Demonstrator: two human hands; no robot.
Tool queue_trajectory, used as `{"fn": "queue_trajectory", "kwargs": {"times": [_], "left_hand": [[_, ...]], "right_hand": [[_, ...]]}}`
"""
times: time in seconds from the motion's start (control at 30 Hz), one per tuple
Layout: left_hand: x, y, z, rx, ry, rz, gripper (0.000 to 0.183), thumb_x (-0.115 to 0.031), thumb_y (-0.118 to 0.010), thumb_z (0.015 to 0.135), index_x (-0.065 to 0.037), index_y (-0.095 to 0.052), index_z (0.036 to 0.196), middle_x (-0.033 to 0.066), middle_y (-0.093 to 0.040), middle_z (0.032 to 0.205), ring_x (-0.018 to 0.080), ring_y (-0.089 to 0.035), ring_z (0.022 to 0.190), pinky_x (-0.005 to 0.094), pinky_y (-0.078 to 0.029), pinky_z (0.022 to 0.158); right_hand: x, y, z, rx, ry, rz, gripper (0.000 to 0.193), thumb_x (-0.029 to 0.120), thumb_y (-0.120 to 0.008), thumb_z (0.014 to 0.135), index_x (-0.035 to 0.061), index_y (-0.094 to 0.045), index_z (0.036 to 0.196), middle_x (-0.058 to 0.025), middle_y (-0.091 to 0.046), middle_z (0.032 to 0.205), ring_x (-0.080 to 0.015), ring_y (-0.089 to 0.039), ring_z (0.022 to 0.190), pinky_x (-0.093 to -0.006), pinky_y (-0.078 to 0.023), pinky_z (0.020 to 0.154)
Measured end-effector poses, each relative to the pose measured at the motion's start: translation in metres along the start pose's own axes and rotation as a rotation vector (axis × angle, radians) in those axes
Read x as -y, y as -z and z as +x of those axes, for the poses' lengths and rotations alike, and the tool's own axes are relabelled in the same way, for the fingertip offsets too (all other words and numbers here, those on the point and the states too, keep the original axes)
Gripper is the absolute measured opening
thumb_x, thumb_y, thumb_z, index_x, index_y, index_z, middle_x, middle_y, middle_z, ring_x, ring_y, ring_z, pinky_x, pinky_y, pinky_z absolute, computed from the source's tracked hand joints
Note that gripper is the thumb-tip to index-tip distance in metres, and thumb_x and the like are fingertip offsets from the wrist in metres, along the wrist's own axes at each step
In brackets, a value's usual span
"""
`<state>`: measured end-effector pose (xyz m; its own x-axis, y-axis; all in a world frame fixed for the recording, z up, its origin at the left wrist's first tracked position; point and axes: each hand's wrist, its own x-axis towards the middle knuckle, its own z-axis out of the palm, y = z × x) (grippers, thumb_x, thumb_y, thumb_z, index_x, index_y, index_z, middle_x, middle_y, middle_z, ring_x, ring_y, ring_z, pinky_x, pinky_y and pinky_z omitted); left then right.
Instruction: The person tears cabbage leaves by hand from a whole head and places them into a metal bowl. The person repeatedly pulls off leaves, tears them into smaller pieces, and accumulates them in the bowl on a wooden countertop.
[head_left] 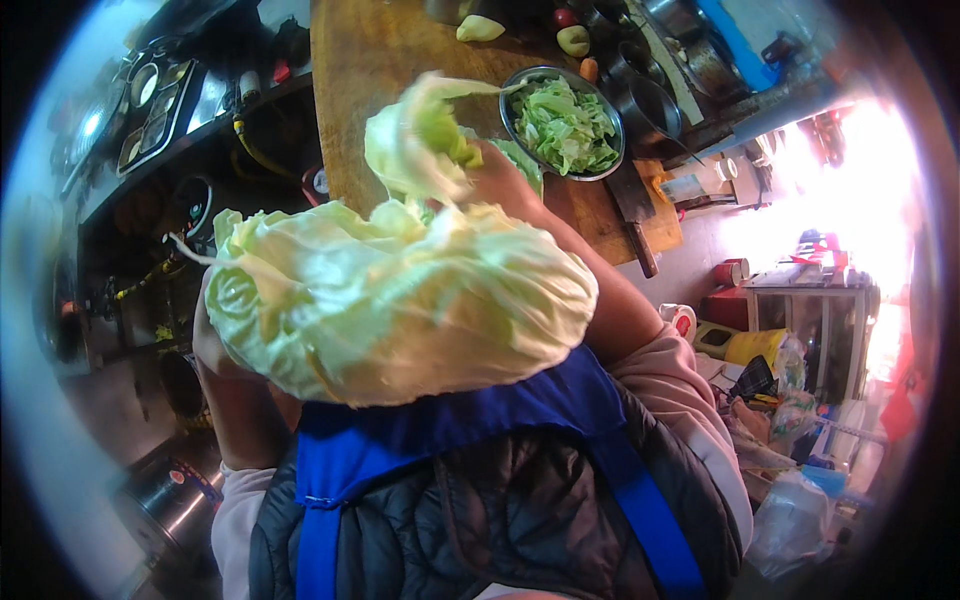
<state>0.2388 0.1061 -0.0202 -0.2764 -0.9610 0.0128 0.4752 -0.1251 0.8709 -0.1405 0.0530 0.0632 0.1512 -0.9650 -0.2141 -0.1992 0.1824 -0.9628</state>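
A large pale green cabbage (400, 310) is held up in front of my blue apron (430, 420), above the near end of the wooden board. My left hand (222, 345) grips it from the left side, its fingers mostly hidden behind the leaves. At the cabbage's far side, my right hand (492, 178) holds a torn, curling leaf (415, 140) that is blurred by motion. That hand's fingers are partly covered by the leaf. Just beyond it, a round metal bowl (586, 178) contains torn cabbage pieces (565, 125).
The wooden board (345, 90) stretches away from me. A cleaver (630, 200) lies right of the bowl, handle toward me. Peeled pale vegetables (480, 28) and metal pots (645, 105) stand farther back. Dark shelving (140, 230) is on the left; bags (795, 520) crowd the lower right.
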Motion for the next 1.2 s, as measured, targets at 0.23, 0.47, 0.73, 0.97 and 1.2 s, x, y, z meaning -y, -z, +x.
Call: {"fn": "queue_trajectory", "kwargs": {"times": [0.23,0.47,0.73,0.97,1.2], "left_hand": [[0.017,0.006,0.012,0.033,0.002,0.012,0.088,-0.029,-0.078,0.070,0.002,-0.040,0.143,0.0169,-0.057,0.133,0.0337,-0.056,0.121,0.0460,-0.046,0.101],[0.027,-0.014,0.007,-0.220,0.098,-0.255,0.086,-0.028,-0.076,0.074,-0.002,-0.038,0.146,0.0169,-0.051,0.140,0.0344,-0.054,0.124,0.0471,-0.044,0.105],[0.040,-0.021,0.168,-0.220,0.080,-0.252,0.058,-0.025,-0.058,0.096,-0.006,-0.038,0.147,0.0159,-0.047,0.145,0.0368,-0.045,0.133,0.0614,-0.037,0.109],[0.113,-0.055,0.288,-0.333,0.260,-0.309,0.033,-0.023,-0.065,0.093,-0.009,-0.060,0.123,0.0085,-0.063,0.120,0.0292,-0.057,0.115,0.0482,-0.042,0.103],[0.082,-0.041,0.282,-0.300,0.450,0.383,0.062,-0.034,-0.076,0.086,0.005,-0.056,0.130,0.0161,-0.065,0.116,0.0246,-0.067,0.097,0.0369,-0.055,0.082]], "right_hand": [[-0.054,0.039,0.024,-0.406,-0.015,0.087,0.025,0.016,-0.068,0.085,-0.0017,-0.064,0.103,-0.0060,-0.065,0.076,-0.0124,-0.059,0.061,-0.0276,-0.047,0.053],[-0.082,0.114,0.013,-0.819,0.003,0.199,0.023,0.011,-0.071,0.089,-0.0004,-0.065,0.108,-0.0038,-0.065,0.078,-0.0097,-0.058,0.062,-0.0234,-0.045,0.055],[-0.092,0.113,-0.028,-0.760,0.002,0.109,0.024,0.009,-0.072,0.088,0.0012,-0.065,0.110,-0.0036,-0.068,0.085,-0.0088,-0.059,0.065,-0.0243,-0.048,0.056],[-0.089,0.086,-0.040,-0.652,-0.098,0.031,0.032,0.006,-0.074,0.084,0.0028,-0.067,0.115,-0.0086,-0.073,0.093,-0.0091,-0.063,0.068,-0.0270,-0.052,0.058],[-0.071,0.071,-0.025,-0.626,0.235,-0.316,0.037,0.009,-0.077,0.076,0.0050,-0.067,0.112,-0.0141,-0.073,0.095,-0.0239,-0.071,0.084,-0.0333,-0.054,0.076]]}}
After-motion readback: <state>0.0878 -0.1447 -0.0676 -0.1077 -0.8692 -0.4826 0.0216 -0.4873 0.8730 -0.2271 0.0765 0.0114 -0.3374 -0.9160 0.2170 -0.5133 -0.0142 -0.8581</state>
